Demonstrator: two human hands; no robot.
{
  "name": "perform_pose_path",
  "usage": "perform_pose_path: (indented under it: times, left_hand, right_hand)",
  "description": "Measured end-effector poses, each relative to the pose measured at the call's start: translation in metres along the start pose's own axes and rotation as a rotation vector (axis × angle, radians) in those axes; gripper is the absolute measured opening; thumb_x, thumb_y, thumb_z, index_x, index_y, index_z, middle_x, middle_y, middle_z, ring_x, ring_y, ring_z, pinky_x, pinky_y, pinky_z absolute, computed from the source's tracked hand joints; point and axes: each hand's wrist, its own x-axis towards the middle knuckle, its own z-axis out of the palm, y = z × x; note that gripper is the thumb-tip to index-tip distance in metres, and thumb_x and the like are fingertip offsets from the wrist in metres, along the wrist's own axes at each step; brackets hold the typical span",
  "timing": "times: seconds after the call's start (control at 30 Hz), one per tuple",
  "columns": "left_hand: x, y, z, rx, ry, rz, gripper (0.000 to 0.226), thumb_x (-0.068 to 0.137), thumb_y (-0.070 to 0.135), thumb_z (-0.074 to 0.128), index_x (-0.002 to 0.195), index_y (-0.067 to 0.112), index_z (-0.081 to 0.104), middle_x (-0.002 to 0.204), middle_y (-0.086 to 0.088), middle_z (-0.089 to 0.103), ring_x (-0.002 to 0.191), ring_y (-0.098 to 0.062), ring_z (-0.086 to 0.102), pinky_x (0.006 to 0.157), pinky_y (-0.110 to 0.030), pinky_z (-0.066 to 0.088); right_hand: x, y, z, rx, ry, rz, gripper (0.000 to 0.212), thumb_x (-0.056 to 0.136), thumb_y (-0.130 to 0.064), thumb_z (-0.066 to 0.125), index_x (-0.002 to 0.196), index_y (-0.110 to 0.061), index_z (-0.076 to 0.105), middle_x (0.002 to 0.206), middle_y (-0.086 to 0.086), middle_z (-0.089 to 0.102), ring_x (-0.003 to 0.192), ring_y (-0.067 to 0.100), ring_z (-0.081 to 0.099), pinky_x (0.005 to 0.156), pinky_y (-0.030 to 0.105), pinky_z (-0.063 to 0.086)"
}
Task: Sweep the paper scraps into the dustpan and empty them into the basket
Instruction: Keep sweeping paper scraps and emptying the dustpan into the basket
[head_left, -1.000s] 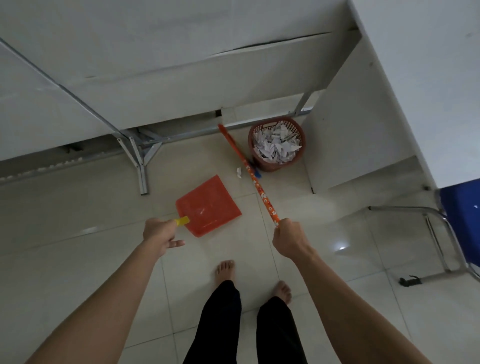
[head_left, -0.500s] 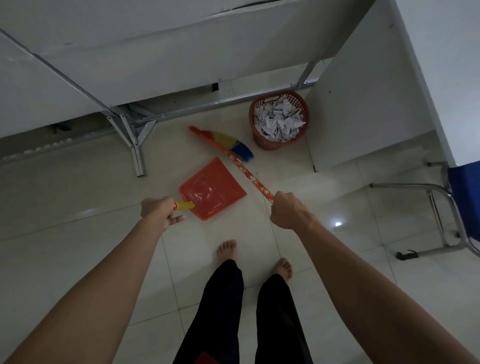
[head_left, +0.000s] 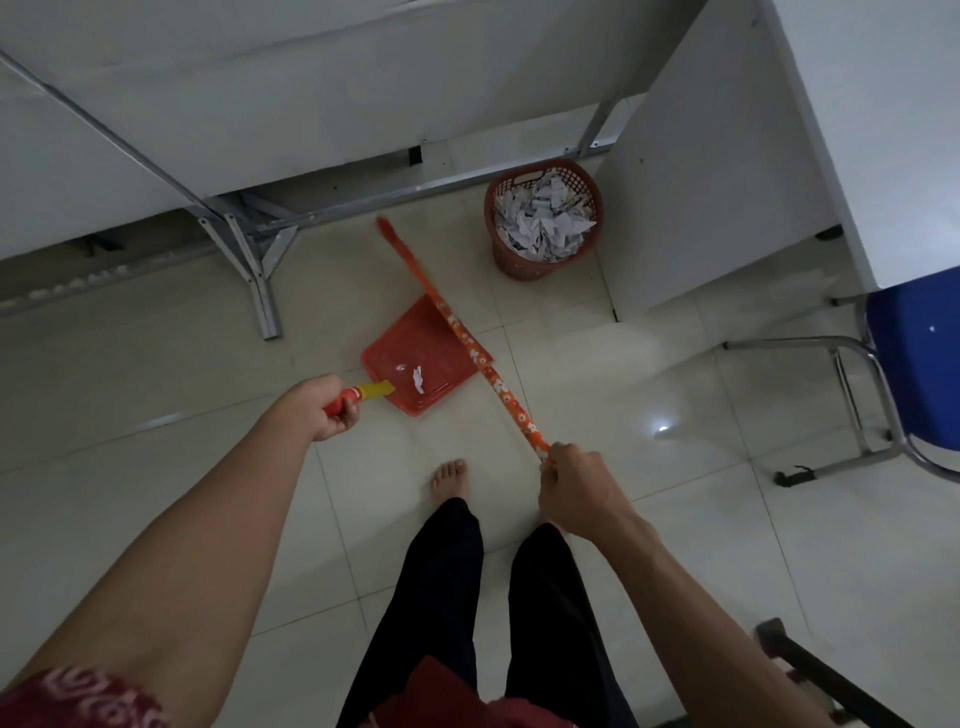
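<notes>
My left hand (head_left: 322, 410) hides the handle end of the red plastic dustpan (head_left: 410, 343), my right hand (head_left: 571, 488) covers the top of the orange flowered broom (head_left: 470, 348), whose far bristle end is blurred, and the blue metal-framed chair (head_left: 919, 353) runs off the right edge.

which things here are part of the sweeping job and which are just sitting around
For the job:
- broom, gripped by the right hand
- dustpan, held by its handle in the left hand
- paper scrap lying in the dustpan
- basket, holding torn paper

Just there:
- blue chair
- white desk
- metal table legs
</notes>
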Motion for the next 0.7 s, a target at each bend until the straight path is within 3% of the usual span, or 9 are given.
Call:
perform_pose_path:
  times: [0.1, 0.27, 0.37, 0.5, 0.7]
  left_hand:
    - [-0.017, -0.011, 0.002, -0.101, -0.072, 0.033, 0.022, 0.100, 0.005, 0.027, 0.082, 0.005, 0.040, 0.036, -0.001, 0.036, 0.024, -0.005, 0.033, 0.031, -0.009, 0.028]
    - [-0.057, -0.030, -0.010, -0.346, -0.101, 0.095, 0.017, 0.094, -0.001, 0.032, 0.080, 0.008, 0.036, 0.050, -0.003, 0.035, 0.027, -0.007, 0.035, 0.035, -0.011, 0.032]
    - [-0.082, -0.041, -0.031, -0.453, -0.114, 0.164, 0.022, 0.093, -0.003, 0.031, 0.076, 0.012, 0.033, 0.041, -0.001, 0.032, 0.027, -0.006, 0.033, 0.034, -0.012, 0.027]
    - [-0.112, -0.050, -0.063, -0.452, -0.109, 0.225, 0.025, 0.091, -0.002, 0.030, 0.074, 0.016, 0.030, 0.040, 0.001, 0.028, 0.028, -0.005, 0.029, 0.033, -0.012, 0.022]
    - [-0.159, -0.042, -0.108, -0.474, -0.142, 0.282, 0.024, 0.092, 0.000, 0.028, 0.076, 0.018, 0.031, 0.041, 0.002, 0.027, 0.028, -0.005, 0.026, 0.027, -0.015, 0.019]
  right_hand:
    - [0.001, -0.010, 0.002, 0.030, 0.034, 0.034, 0.022, 0.099, -0.023, 0.046, 0.094, -0.006, 0.057, 0.088, 0.015, 0.063, 0.060, 0.023, 0.048, 0.049, 0.028, 0.033]
    - [-0.007, -0.015, -0.012, 0.063, 0.086, 0.041, 0.022, 0.099, -0.022, 0.047, 0.087, -0.007, 0.056, 0.079, 0.013, 0.061, 0.057, 0.023, 0.047, 0.051, 0.025, 0.033]
    - [-0.022, -0.013, -0.023, 0.068, 0.083, 0.032, 0.027, 0.099, -0.022, 0.046, 0.080, -0.006, 0.055, 0.069, 0.008, 0.056, 0.049, 0.019, 0.046, 0.047, 0.028, 0.037]
    - [-0.038, -0.012, -0.032, 0.165, 0.019, 0.059, 0.032, 0.100, -0.022, 0.042, 0.086, 0.000, 0.059, 0.062, 0.007, 0.056, 0.040, 0.019, 0.052, 0.030, 0.022, 0.037]
    - [-0.050, -0.008, -0.024, 0.310, -0.079, 0.144, 0.029, 0.100, -0.020, 0.043, 0.087, 0.003, 0.055, 0.065, 0.011, 0.053, 0.042, 0.020, 0.050, 0.037, 0.024, 0.043]
